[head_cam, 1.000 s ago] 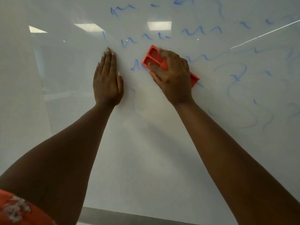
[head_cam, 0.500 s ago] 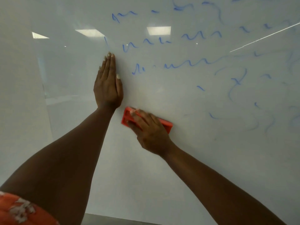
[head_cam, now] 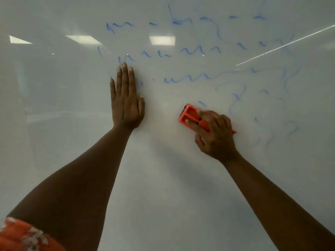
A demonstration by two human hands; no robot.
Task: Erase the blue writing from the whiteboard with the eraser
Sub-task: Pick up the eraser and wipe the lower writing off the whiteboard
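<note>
A glossy whiteboard (head_cam: 163, 178) fills the view. Blue writing (head_cam: 192, 78) runs in wavy rows across its upper half, with fainter smeared strokes at the right. My right hand (head_cam: 215, 136) grips an orange-red eraser (head_cam: 190, 116) and presses it flat on the board, just below and left of a short blue mark. The eraser's right end is hidden under my fingers. My left hand (head_cam: 126, 102) lies flat on the board with fingers together, pointing up, left of the eraser.
Ceiling lights reflect as bright patches (head_cam: 162, 40) in the upper board, and a thin bright line (head_cam: 284, 45) crosses the upper right. An orange patterned sleeve (head_cam: 23, 236) shows at the bottom left. The lower board bears no writing.
My right hand swept the eraser down from the third row to beside my left wrist, then right and up to the middle. The blue mark just right of my left hand is now mostly gone.
</note>
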